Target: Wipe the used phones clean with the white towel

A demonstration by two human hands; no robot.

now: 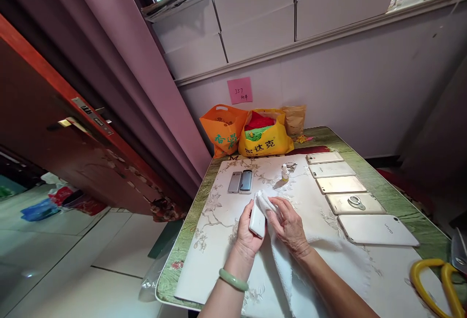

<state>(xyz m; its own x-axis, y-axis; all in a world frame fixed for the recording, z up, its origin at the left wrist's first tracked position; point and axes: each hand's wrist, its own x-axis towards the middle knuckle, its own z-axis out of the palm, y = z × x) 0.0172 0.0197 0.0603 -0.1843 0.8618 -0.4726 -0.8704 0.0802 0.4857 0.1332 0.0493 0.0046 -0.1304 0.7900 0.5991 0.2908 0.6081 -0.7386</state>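
Note:
My left hand, below a green bangle-ringed wrist, is closed around a small white mobile phone held tilted over the table. Bunched in the fingers of my right hand is a white cloth, pressed against the phone's upper end and trailing down to the table. Beyond my hands lie two small phones side by side, a silver one and a dark-faced one. A little white-capped bottle stands to their right.
Several phones line the right side, the nearest a white phone. Yellow-handled scissors sit at the near right corner. An orange bag, a yellow bag and a brown packet stand along the back. Floral paper covers the table.

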